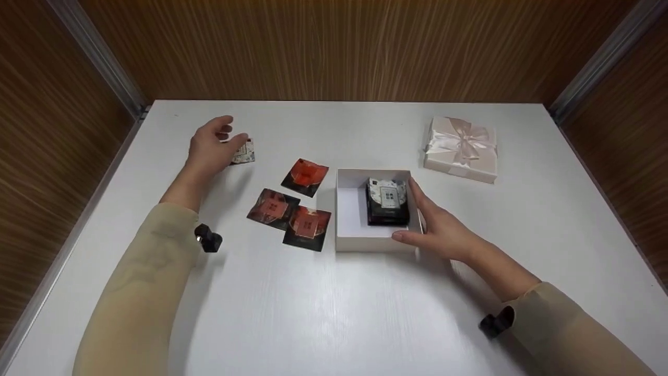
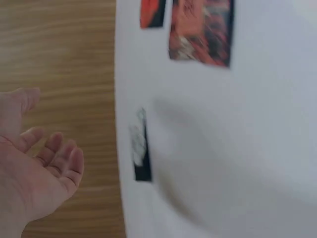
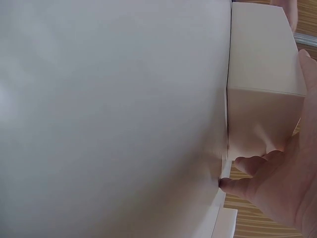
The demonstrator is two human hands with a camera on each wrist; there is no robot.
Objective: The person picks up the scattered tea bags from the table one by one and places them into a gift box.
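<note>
A box (image 1: 373, 244) stands mid-worktop (image 1: 313, 303), with stacked packets (image 1: 388, 201) in its right part. To its left lie three loose packets (image 1: 308, 228) — two touching in front, one behind. Another packet (image 1: 244, 153) lies farther left and back; a lid (image 1: 462, 146) lies behind the box — off to the right.

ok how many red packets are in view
3, left of the open box: back packet, front-left packet, front-right packet. More may hide in its stack.
</note>
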